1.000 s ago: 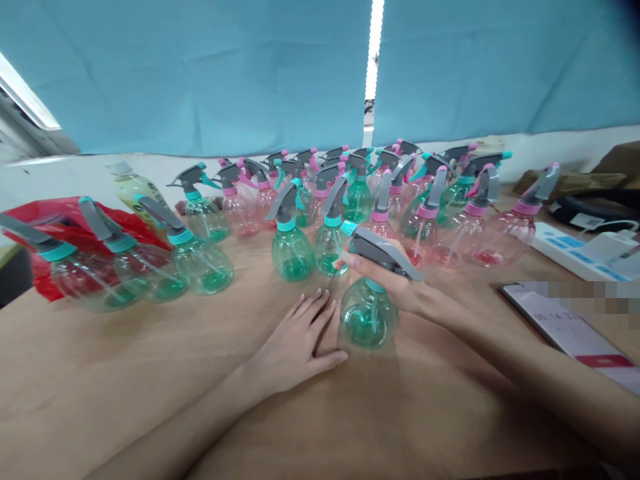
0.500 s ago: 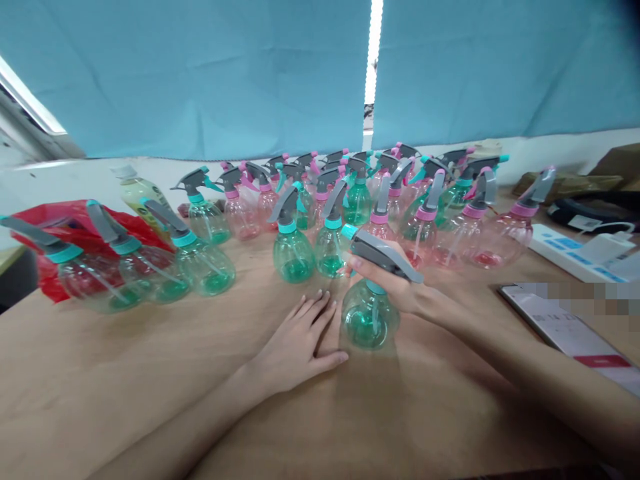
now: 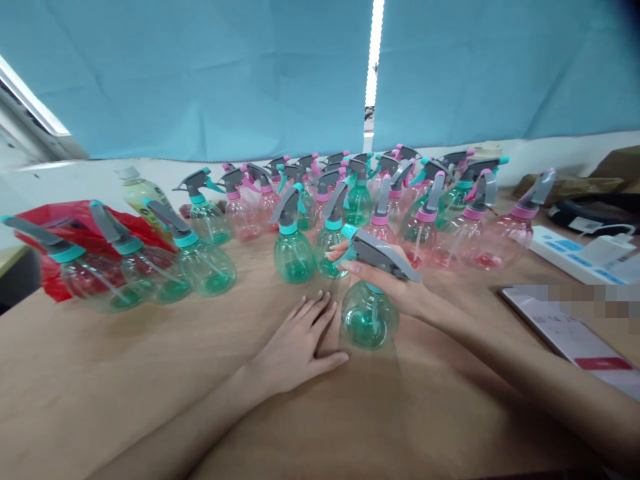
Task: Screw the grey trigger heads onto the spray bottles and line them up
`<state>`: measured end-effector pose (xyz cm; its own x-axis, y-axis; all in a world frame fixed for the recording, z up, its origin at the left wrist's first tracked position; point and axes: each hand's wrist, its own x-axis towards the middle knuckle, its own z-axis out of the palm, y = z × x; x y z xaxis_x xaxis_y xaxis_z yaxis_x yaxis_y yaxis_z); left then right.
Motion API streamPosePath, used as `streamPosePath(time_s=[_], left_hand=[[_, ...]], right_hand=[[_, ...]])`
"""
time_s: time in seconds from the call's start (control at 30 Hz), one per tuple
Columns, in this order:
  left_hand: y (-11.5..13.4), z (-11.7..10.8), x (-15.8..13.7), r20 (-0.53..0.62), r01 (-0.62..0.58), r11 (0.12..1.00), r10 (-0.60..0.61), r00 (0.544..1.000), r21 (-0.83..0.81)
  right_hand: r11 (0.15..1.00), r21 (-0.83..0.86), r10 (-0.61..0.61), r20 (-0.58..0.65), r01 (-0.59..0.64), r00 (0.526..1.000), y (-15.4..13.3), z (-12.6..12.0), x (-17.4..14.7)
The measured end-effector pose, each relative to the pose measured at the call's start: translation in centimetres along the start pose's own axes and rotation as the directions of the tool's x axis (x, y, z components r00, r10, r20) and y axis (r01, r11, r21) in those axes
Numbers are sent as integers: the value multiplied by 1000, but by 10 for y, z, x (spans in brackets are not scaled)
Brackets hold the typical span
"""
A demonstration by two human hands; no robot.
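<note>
A clear green spray bottle (image 3: 369,323) with a grey and turquoise spray head stands on the wooden table in front of me. My right hand (image 3: 395,280) is around its neck from the right, just under the spray head. Its fingers reach forward past the turquoise trigger, held more loosely around it. My left hand (image 3: 295,347) lies flat on the table to the left of this bottle, fingers spread, holding nothing. Just beyond the hands stand two more green spray bottles (image 3: 294,257), upright side by side.
Pink spray bottles (image 3: 495,240) stand to the right, with several mixed ones behind. Three green-tinted spray bottles (image 3: 207,267) are at left, before a red plastic bag (image 3: 50,230) and a drink bottle (image 3: 143,193). A phone (image 3: 565,333) and power strip (image 3: 565,250) lie at right.
The fingers of my right hand have stretched forward and loosened at the trigger, which now shows more. The bottle and my left hand have stayed in place.
</note>
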<state>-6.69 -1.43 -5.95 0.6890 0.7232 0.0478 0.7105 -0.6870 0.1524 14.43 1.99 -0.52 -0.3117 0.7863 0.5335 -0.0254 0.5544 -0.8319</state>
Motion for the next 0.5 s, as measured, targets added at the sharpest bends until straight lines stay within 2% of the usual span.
streamPosePath(time_s=[0.5], left_hand=[[0,1,0,1,-4,999,4,1000,34]], right_hand=[[999,48,-7,-33,9,999,4,2,-1]])
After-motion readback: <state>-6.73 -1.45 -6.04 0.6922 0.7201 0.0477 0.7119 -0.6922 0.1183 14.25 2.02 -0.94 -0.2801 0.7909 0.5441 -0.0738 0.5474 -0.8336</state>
